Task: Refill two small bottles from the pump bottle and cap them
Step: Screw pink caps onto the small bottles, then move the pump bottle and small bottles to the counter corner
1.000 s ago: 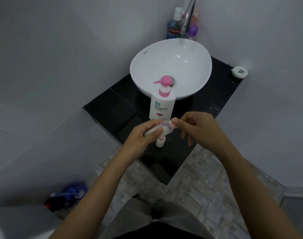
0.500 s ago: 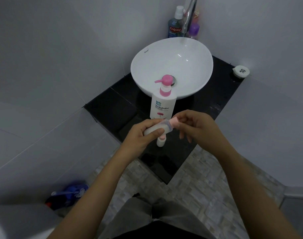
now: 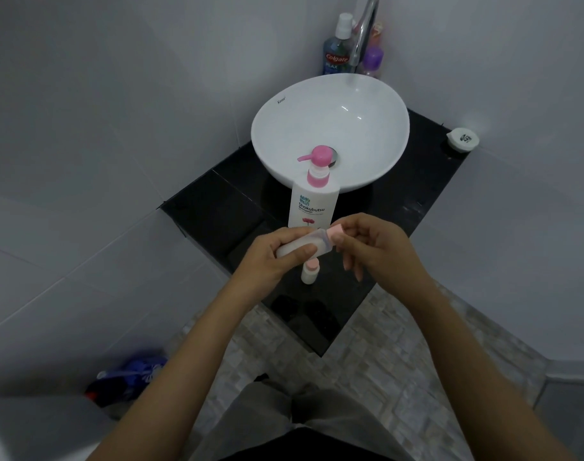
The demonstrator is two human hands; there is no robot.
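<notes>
A white pump bottle (image 3: 312,204) with a pink pump head stands on the black counter (image 3: 214,211), just in front of the basin. My left hand (image 3: 270,257) holds a small translucent bottle (image 3: 312,242) on its side, above the counter. My right hand (image 3: 370,244) pinches the pink cap (image 3: 335,231) at that bottle's mouth. A second small bottle (image 3: 309,271) with a pink cap stands upright on the counter, right below my hands and partly hidden by them.
A white bowl basin (image 3: 330,134) sits on the counter under a chrome tap (image 3: 363,31). Behind it stand a mouthwash bottle (image 3: 337,51) and a purple bottle (image 3: 372,61). A round white lid (image 3: 462,138) lies at the counter's right corner. A blue bag (image 3: 127,380) lies on the floor.
My right-hand fingers have shifted round the pink cap, so more of the cap shows. Both hands with the small bottle stay in nearly the same place.
</notes>
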